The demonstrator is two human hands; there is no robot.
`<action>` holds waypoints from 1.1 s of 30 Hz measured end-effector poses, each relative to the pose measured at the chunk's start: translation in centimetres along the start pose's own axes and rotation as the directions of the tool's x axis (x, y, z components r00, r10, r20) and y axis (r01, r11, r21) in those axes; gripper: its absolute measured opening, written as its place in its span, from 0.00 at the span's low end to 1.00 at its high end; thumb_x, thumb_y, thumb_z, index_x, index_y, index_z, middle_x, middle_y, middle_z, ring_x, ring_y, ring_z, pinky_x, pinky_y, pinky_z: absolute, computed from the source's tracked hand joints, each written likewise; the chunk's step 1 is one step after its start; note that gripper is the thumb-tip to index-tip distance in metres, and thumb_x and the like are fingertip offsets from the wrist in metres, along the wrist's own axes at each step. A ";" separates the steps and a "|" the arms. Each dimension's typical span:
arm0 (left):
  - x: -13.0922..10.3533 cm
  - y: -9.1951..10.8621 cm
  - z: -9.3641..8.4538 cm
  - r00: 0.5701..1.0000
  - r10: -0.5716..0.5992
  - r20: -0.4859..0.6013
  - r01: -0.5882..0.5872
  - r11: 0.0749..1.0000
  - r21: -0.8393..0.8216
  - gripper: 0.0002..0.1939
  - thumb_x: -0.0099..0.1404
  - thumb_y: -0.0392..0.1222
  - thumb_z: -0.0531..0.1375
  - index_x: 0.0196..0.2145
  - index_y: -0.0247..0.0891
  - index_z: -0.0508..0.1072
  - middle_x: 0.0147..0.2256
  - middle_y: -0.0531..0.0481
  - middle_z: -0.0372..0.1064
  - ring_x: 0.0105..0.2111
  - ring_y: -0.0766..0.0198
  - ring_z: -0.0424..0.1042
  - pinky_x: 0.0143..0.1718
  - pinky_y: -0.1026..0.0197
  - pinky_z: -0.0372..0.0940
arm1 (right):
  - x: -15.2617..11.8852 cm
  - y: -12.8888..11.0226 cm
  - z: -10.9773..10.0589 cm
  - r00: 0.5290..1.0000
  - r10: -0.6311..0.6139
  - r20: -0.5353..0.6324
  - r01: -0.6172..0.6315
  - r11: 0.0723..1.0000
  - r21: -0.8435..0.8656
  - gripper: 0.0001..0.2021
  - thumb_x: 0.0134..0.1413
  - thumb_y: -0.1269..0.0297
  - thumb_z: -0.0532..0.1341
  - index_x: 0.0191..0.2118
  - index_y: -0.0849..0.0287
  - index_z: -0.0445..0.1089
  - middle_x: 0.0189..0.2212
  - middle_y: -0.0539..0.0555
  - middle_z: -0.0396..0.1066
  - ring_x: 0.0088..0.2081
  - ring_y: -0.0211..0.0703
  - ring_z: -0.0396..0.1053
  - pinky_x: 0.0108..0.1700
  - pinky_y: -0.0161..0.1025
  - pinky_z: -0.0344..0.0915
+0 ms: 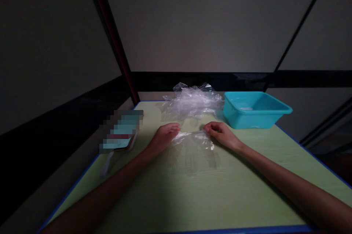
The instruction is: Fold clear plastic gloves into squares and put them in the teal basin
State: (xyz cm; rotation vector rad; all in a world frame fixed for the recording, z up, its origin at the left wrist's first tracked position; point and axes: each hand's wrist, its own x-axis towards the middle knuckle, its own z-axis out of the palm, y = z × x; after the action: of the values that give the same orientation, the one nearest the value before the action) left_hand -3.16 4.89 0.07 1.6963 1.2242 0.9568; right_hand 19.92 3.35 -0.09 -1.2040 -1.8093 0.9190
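A clear plastic bag [192,153] lies on the table between my hands, its upper edge gathered and creased. My left hand [166,134] is closed on the bag's upper left side, with the fingers pressed together. At the upper right side, my right hand [221,133] pinches the bag between thumb and fingers. Behind both hands sits a heap of crumpled clear plastic bags [192,102]. The lower part of the held bag spreads flat toward me, and its see-through outline is hard to make out.
A turquoise plastic basin [251,120] stands at the back right, with something pale inside that I cannot make out. On the left edge rests a blurred-out phone-like device [121,131]. The pale green table [170,204] has a blue rim. Walls close off the back and left.
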 end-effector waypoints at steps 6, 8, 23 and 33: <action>-0.5 -0.2 -0.1 0.992 0.092 -0.090 -0.079 0.988 0.134 0.15 0.51 0.37 0.52 0.37 0.31 0.69 0.36 0.43 0.71 0.35 0.60 0.70 0.37 0.58 0.65 | 0.9 1.2 -0.2 0.996 -0.048 -0.072 0.041 0.995 -0.096 0.13 0.45 0.60 0.55 0.34 0.64 0.65 0.22 0.51 0.66 0.24 0.39 0.63 0.28 0.36 0.61; -0.8 -0.1 -0.2 0.985 0.130 -0.112 -0.106 0.975 0.196 0.15 0.52 0.36 0.51 0.38 0.32 0.69 0.39 0.43 0.70 0.39 0.59 0.69 0.41 0.57 0.64 | 0.6 1.0 -0.3 0.993 -0.066 -0.101 0.049 0.986 -0.159 0.11 0.46 0.61 0.55 0.33 0.64 0.66 0.25 0.54 0.68 0.26 0.41 0.65 0.30 0.39 0.62; -4.6 0.8 0.8 0.883 0.176 0.435 -0.463 0.482 0.744 0.25 0.65 0.42 0.43 0.56 0.24 0.51 0.59 0.36 0.43 0.59 0.58 0.41 0.57 0.54 0.44 | -2.5 -0.6 1.0 0.874 -0.130 0.468 0.439 0.624 -0.646 0.32 0.58 0.48 0.40 0.62 0.65 0.37 0.61 0.61 0.36 0.61 0.47 0.37 0.60 0.50 0.38; -4.5 0.2 1.0 0.883 0.166 0.440 -0.466 0.429 0.774 0.28 0.65 0.46 0.43 0.58 0.25 0.48 0.60 0.36 0.38 0.60 0.57 0.37 0.58 0.54 0.42 | -2.7 -0.6 1.2 0.891 -0.135 0.434 0.425 0.587 -0.689 0.32 0.58 0.47 0.39 0.61 0.65 0.40 0.61 0.60 0.39 0.61 0.45 0.38 0.59 0.48 0.40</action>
State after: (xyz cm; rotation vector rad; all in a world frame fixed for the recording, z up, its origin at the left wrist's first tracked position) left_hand -3.26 0.34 -0.68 2.8604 1.2672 0.1553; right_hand 19.31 0.47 -0.66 -1.2035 -2.7487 0.0979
